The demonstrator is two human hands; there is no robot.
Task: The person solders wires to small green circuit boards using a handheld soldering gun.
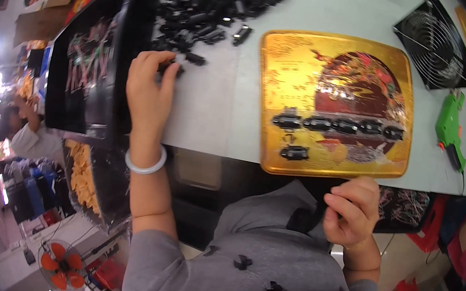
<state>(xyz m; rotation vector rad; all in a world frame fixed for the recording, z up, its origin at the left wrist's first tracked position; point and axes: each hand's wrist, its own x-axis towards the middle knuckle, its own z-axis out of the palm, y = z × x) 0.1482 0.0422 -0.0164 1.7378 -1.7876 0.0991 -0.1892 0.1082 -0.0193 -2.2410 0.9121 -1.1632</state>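
Observation:
My left hand [150,92], with a pale bangle at the wrist, reaches to the near edge of a pile of small black plastic parts [204,2]. Its thumb and fingertips pinch one dark part, mostly hidden by the fingers. My right hand [352,211] hovers just off the table's front edge, fingers loosely curled, a gap between thumb and forefinger and nothing visible in it. Beyond it lies a gold tin lid [294,48] with a dark red round picture. Several black plastic parts [345,126] form a row across the lid, and a single black part [294,152] lies below them.
A black bin [123,45] holding thin wired pieces [89,58] stands left of the pile. At the right are a black fan with a wire guard [436,45] and a green glue gun [450,126]. Another tray of wired pieces [403,207] sits below the table edge.

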